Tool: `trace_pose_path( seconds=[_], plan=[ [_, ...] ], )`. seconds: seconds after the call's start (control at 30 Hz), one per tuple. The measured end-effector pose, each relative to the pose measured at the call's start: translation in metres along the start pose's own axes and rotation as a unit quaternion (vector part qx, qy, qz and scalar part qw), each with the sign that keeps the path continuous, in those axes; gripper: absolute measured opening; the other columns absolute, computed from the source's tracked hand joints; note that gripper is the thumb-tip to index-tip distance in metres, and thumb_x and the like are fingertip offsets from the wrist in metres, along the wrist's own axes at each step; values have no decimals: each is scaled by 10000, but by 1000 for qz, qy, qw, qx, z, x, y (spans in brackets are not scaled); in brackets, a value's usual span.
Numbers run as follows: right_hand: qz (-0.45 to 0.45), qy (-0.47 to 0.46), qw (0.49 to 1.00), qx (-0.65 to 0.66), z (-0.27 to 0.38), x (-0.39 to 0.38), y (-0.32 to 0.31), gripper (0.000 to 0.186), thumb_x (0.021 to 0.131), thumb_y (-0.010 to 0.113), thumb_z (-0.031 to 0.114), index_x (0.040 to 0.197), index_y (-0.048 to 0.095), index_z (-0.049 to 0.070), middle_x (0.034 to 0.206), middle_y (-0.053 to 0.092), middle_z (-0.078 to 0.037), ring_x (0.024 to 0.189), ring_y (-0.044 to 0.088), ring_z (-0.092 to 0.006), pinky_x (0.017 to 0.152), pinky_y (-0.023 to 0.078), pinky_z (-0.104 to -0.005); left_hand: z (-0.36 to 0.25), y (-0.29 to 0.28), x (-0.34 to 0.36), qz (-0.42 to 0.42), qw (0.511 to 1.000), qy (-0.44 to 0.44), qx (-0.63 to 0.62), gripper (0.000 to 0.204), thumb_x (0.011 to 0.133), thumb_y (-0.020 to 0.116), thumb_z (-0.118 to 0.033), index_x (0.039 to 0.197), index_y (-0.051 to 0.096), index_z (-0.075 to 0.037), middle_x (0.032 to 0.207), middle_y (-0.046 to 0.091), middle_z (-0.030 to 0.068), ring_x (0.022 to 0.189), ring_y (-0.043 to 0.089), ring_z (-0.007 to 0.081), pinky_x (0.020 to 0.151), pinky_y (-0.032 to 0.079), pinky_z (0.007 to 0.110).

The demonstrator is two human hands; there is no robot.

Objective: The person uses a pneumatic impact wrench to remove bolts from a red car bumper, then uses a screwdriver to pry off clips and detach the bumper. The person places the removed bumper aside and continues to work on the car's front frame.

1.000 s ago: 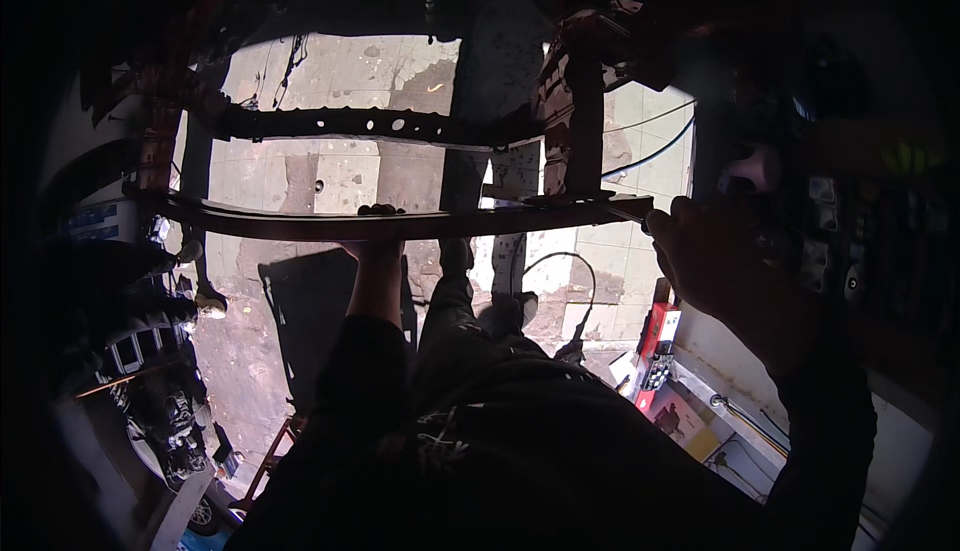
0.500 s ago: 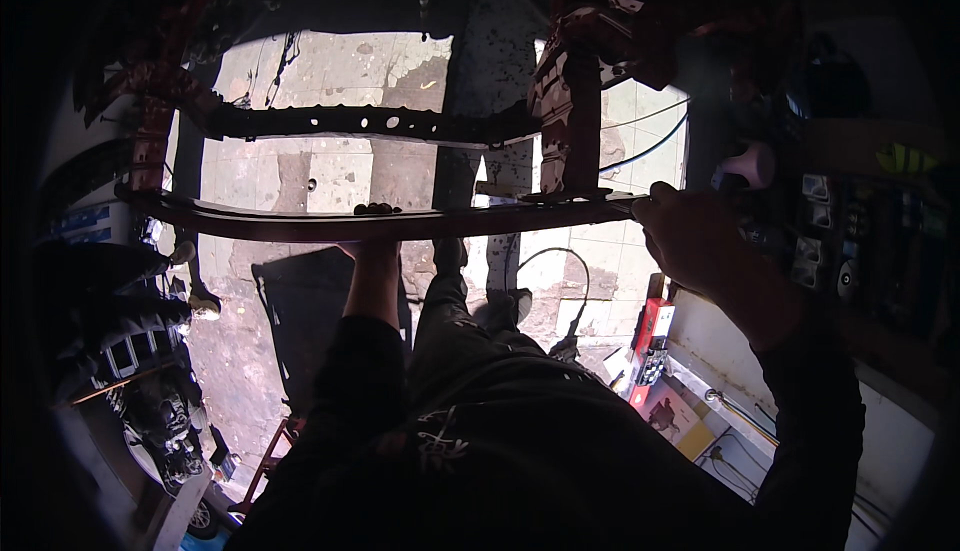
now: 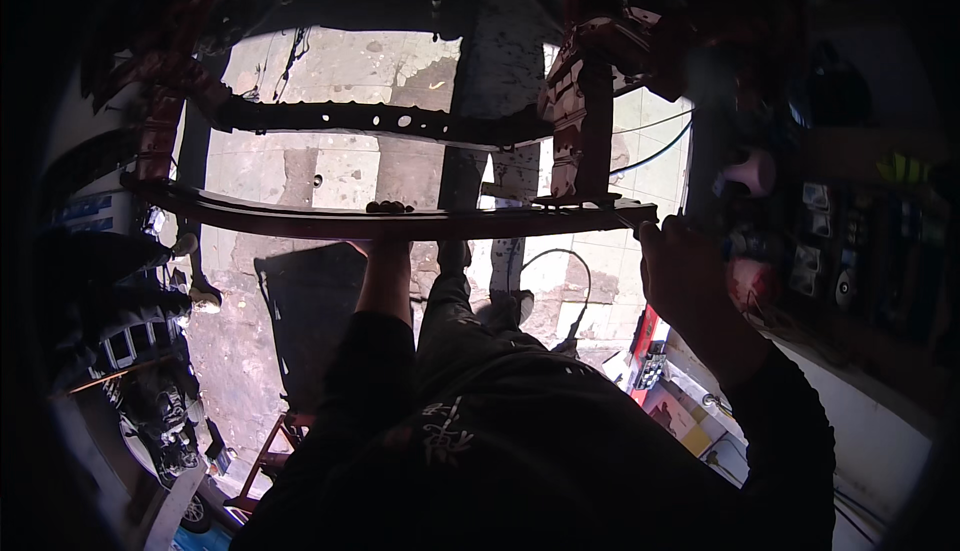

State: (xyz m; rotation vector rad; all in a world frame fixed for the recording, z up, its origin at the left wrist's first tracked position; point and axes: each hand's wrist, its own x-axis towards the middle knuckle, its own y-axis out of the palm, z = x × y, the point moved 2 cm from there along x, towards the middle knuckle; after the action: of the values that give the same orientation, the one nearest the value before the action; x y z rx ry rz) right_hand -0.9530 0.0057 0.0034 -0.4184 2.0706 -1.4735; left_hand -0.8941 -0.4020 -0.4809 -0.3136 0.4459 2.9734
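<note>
A long dark red car bumper beam (image 3: 300, 223) spans the view at waist height. My left hand (image 3: 383, 248) reaches up beneath it, its fingertips curled over the far edge, closed round the middle of the beam. At the beam's right end is my right hand (image 3: 685, 256), fingers bent and pressed together. Something thin and dark lies between those fingers and the beam's end, too shadowed to name. A red upright rail (image 3: 582, 146) meets the beam near that end, and a second one (image 3: 157, 136) meets it at the left.
Beyond the beam runs a dark perforated crossmember (image 3: 340, 118). A person's dark-clothed arm (image 3: 110, 246) shows at the left. Right of me are shelves with small parts (image 3: 815, 213) and a pink container (image 3: 750, 171). A black hose (image 3: 585, 286) curves over the tiled floor (image 3: 340, 166).
My right hand has shifted slightly right and down, so the beam's end shows more. My left hand stays on the beam. The whole view has shifted a little.
</note>
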Motion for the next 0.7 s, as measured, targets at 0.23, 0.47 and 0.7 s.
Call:
trace_pose_path(
  seconds=[0.23, 0.47, 0.7],
  plan=[
    [93, 36, 985, 141, 18, 5, -86, 186, 908, 766, 124, 1076, 731, 52, 1012, 700, -172, 980, 695, -376, 864, 558, -496, 130, 54, -67, -160, 775, 378, 481, 882, 954, 366, -912, 1382, 530, -158, 992, 629, 130, 961, 623, 425, 983, 527, 597],
    [-14, 9, 979, 204, 85, -35, -165, 241, 914, 753, 101, 1142, 709, 40, 1092, 730, -180, 1067, 695, -401, 952, 560, -475, 67, 162, -196, -285, 622, 331, 650, 1022, 1015, 199, -880, 1602, 484, -94, 1585, 585, 176, 1492, 503, 433, 1264, 189, 695],
    [2, 40, 915, 401, 176, -79, -140, 377, 927, 700, 94, 1301, 719, 56, 1178, 746, -183, 1070, 720, -343, 950, 572, -454, 70, 239, -391, -325, 536, 491, 605, 929, 1013, 317, -874, 1426, 643, -108, 1398, 733, 141, 1275, 693, 363, 1217, 196, 731]
  ],
)
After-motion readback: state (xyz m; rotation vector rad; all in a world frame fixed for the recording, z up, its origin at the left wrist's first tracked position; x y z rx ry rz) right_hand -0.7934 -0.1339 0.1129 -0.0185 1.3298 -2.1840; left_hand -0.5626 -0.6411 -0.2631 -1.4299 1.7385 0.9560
